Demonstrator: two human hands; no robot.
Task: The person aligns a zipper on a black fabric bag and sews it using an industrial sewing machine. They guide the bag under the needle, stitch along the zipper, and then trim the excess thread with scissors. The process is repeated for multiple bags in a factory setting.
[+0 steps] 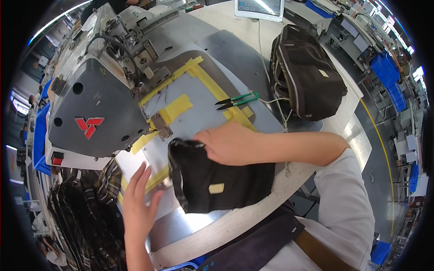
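Observation:
A black zippered fabric piece (239, 184) with a small pale label lies at the table's near edge, in front of the sewing machine (97, 106). Its zipper runs along the top and left side. My right hand (229, 142) reaches across from the right, its fingers closed on the upper edge of the fabric by the zipper. To the left of the fabric, my left hand (139, 198) is raised with fingers spread and nothing in it. The machine's presser foot (161, 126) is just beyond the fabric's upper left corner.
Green-handled thread snips (237, 100) lie on the yellow-taped work plate. A stack of dark zippered pieces (307, 72) sits at the right, with pale cord beside it. Dark plaid cloth (86, 217) hangs at the left. A tablet screen (259, 9) stands at the back.

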